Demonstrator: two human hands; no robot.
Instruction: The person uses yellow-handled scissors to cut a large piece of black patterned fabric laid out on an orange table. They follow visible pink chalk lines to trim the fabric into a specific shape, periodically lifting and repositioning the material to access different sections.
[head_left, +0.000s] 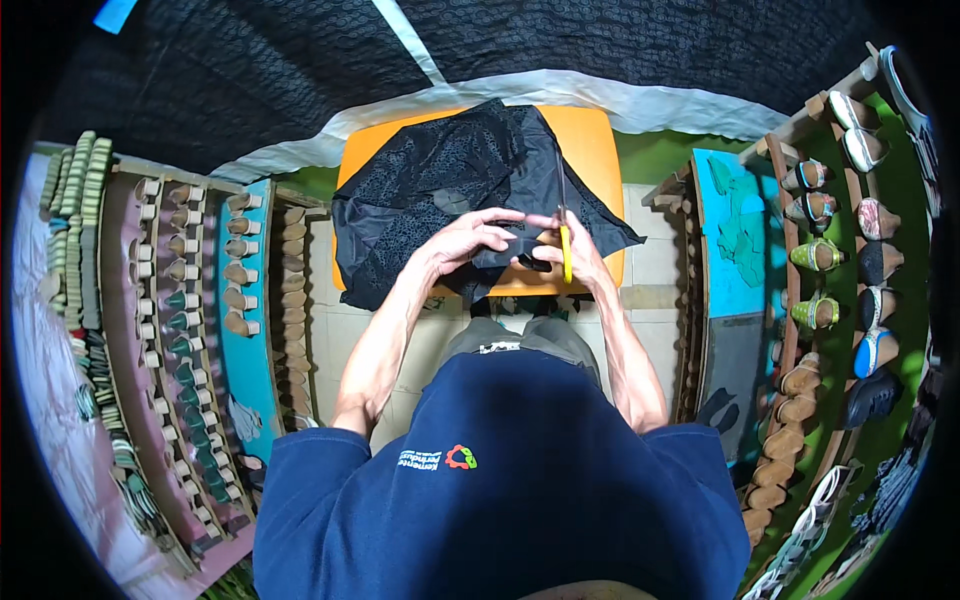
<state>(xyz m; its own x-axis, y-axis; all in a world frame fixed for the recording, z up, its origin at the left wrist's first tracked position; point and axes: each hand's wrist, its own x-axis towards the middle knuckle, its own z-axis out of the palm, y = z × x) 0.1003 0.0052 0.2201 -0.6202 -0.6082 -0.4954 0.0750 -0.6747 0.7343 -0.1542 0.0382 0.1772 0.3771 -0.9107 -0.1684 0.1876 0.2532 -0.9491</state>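
In my right hand [575,248] is a pair of scissors [567,255] with yellow handles, its blades pointing away from me over the cloth. My left hand [468,240] is curled just to the left, thumb and fingers closed about a small piece of black fabric [492,258]. The fingertips of both hands nearly meet. Under them a large black patterned cloth [420,180] lies rumpled across an orange table [597,130], with a smoother black part near the scissors. Part of what my right fingers cover is hidden.
Shoe racks stand on both sides: a left rack [130,270] of small shoe parts and a right rack [790,260] with finished shoes. Teal pieces lie on a blue panel [712,215]. A dark patterned sheet [560,40] hangs behind the table.
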